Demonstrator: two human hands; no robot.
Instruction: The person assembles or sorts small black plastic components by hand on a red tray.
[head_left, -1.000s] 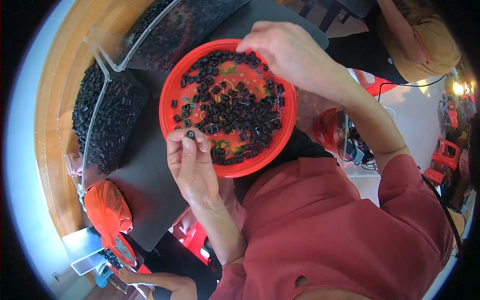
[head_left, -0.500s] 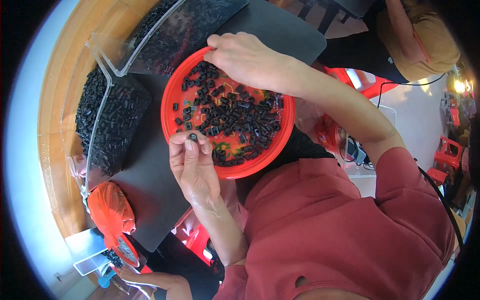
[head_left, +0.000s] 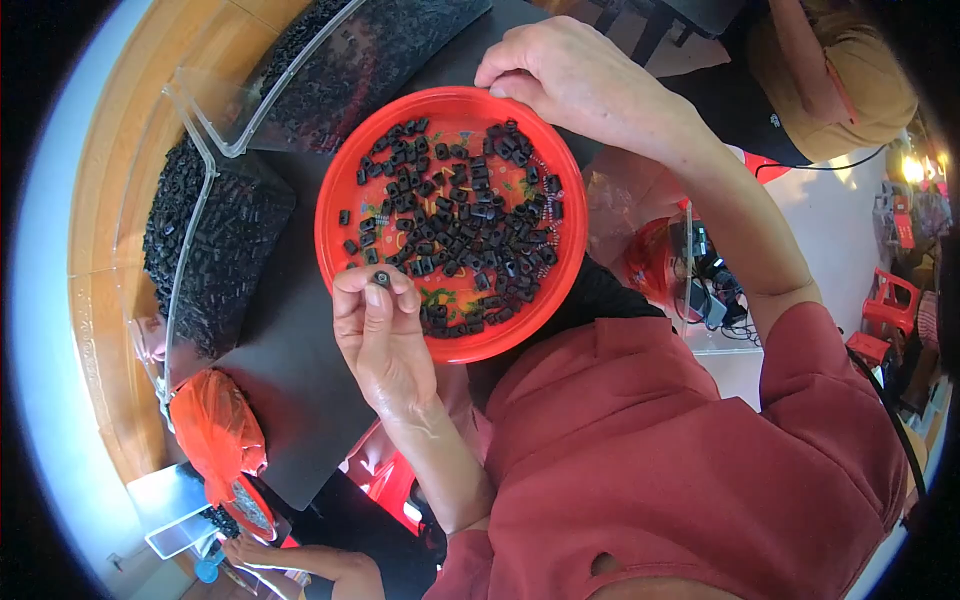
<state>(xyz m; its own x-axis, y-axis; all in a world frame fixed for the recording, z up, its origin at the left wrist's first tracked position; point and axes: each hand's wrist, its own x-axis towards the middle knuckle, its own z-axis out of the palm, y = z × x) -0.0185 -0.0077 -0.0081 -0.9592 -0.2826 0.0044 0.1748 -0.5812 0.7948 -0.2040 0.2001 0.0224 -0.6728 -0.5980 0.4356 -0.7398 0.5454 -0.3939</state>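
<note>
In front of me a round red tray (head_left: 333, 180) holds many small black plastic pieces (head_left: 410, 195) with holes, and fine metal springs (head_left: 384, 220) among them. Over its near-left rim my left hand (head_left: 375, 330) pinches one small black plastic piece (head_left: 381, 280) between thumb and fingers. A pale ring shows in the piece's round opening. At the far rim my right hand (head_left: 570, 75) is closed, thumb and curled fingers at the edge of the tray; it appears to grip the rim, though its fingertips are partly hidden.
Clear plastic bins (head_left: 215, 165) full of black pieces stand on the dark table (head_left: 290, 400) at left and far left. A red plastic bag (head_left: 215, 420) lies near the table's left corner. A co-worker's arm (head_left: 340, 570) shows at lower left; another person (head_left: 835, 90) sits at upper right.
My right hand has moved right along the tray's far rim, uncovering pieces there. My left hand still pinches the black piece, and the view has shifted slightly.
</note>
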